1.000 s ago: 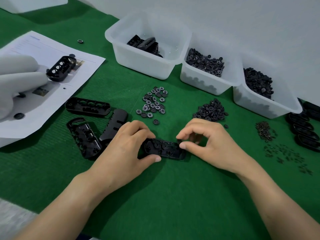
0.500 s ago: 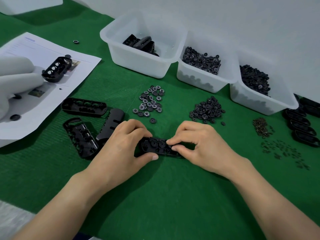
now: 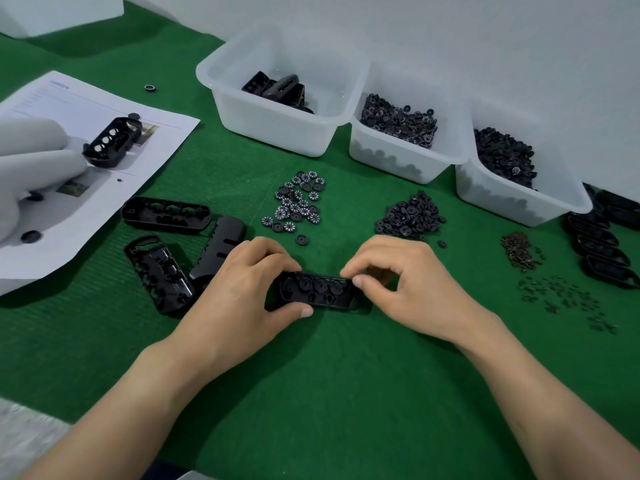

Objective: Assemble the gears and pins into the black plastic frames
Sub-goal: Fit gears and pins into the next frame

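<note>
1. Frame (image 3: 317, 294) lies flat on the green counter (image 3: 346, 393), between the two hands, open side up, with round gears (image 3: 320, 285) seated inside.
2. Left hand (image 3: 242, 289) grips its left end, thumb on the near edge, fingers curled over the far edge.
3. Right hand (image 3: 412, 289) pinches its right end with curled thumb and forefinger.

Three bins (image 3: 277, 136) are lined up at the back. Two gear heaps (image 3: 298, 202) and two pin patches (image 3: 519, 251) are counted. Three frame pieces (image 3: 166, 215) are laid at left.
</note>
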Demonstrator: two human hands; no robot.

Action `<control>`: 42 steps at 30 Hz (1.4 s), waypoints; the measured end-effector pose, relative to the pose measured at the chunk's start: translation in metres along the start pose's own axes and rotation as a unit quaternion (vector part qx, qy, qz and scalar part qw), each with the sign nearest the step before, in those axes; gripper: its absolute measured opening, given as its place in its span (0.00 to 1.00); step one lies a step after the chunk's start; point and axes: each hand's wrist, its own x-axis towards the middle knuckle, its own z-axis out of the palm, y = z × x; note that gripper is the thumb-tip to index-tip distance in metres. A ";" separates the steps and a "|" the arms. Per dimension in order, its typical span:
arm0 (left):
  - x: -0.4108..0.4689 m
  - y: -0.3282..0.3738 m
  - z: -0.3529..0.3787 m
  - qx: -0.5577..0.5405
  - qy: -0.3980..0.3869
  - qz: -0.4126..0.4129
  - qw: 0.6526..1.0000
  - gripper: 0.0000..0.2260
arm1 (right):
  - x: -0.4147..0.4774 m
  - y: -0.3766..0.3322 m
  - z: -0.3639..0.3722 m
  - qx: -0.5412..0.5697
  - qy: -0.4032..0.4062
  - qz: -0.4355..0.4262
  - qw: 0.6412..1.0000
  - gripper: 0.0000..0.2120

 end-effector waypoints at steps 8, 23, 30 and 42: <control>0.011 0.014 0.008 0.041 -0.010 0.047 0.998 0.22 | -0.028 0.016 -0.007 0.016 0.060 0.082 0.995 0.07; 0.053 0.072 0.066 -0.005 -0.026 0.102 0.994 0.24 | -0.016 0.087 -0.039 -0.098 0.152 0.261 0.948 0.09; 0.046 0.063 0.063 -0.064 -0.030 0.063 0.996 0.24 | -0.028 0.088 -0.038 -0.004 0.154 0.256 0.954 0.08; 0.048 0.057 0.059 -0.097 -0.046 0.051 0.993 0.22 | -0.033 0.087 -0.036 -0.009 0.157 0.261 0.953 0.03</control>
